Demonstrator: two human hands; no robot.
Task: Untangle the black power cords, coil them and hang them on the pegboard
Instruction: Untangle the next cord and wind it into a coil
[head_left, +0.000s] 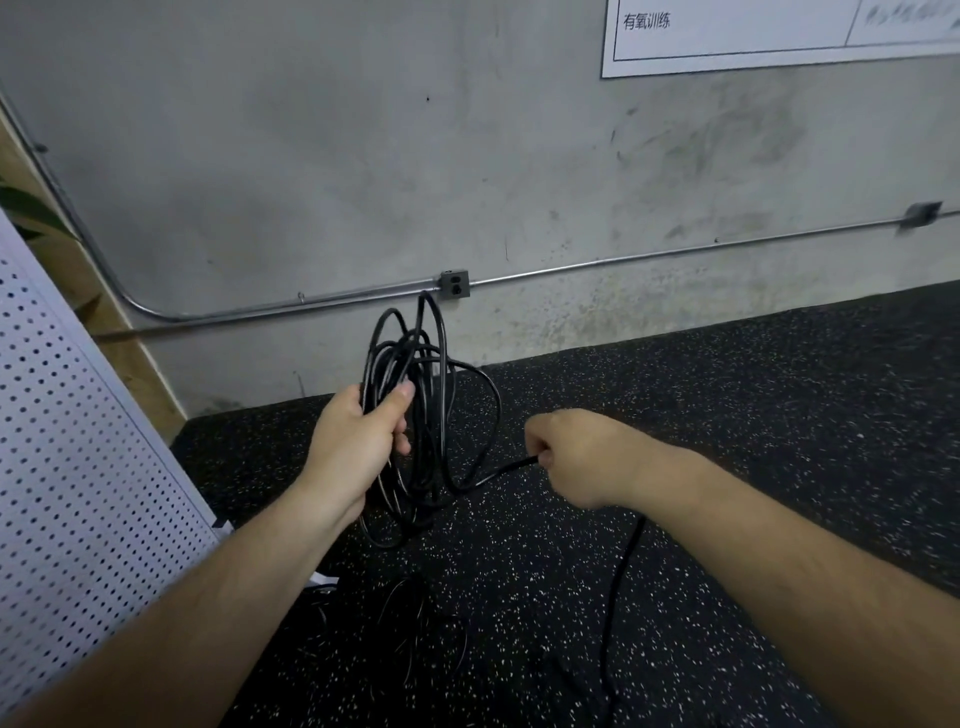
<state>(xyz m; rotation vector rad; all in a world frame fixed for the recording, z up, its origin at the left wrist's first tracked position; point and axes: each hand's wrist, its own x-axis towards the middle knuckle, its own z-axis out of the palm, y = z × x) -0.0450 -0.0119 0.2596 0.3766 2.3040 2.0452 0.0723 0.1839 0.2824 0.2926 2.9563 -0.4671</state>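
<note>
Two hands engaged: left hand (353, 447) fingers clench uneven loops of thin black power cord (413, 364) at frame centre, right hand (576, 457) pinches its trailing run; pulling risks cinching crossed loops into a knot.

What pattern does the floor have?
The rubber floor is black with small white speckles, clearest in the head view.

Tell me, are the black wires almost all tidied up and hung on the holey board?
Not yet. Done: several loose loops of cord are gathered in the left hand. In hand: the right hand grips a strand leading out of them, and its tail trails down to the floor. Left: more tangled cord lies near the person, and the visible part of the pegboard holds nothing.
</note>
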